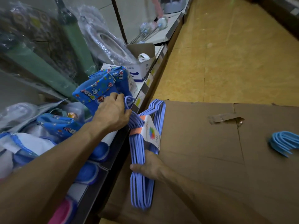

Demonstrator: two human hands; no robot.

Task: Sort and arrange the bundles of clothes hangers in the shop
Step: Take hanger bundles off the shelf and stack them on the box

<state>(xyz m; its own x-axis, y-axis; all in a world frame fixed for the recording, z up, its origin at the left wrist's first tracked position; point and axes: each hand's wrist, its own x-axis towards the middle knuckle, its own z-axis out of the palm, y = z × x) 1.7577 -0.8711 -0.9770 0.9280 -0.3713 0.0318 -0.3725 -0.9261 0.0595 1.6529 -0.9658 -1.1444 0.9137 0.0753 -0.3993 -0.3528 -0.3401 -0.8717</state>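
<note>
A bundle of periwinkle-blue hangers (pixel 142 188), banded with a white and orange paper label (pixel 151 131), hangs upright between the shelf and a big cardboard box. My left hand (pixel 113 113) grips the bundle near its hooks (pixel 128 101), at the shelf's front edge. My right hand (pixel 149 166) grips the bundle's lower middle from the right, thumb in front. Another bundle of light-blue hangers (pixel 281 143) lies on the box top at the far right, partly cut off by the frame.
The large cardboard box (pixel 210 159) fills the lower right on a yellow floor (pixel 234 54). The shelf (pixel 113 159) on the left holds blue printed fabric bags (pixel 97 89), wrapped goods and a small white carton (pixel 139 70).
</note>
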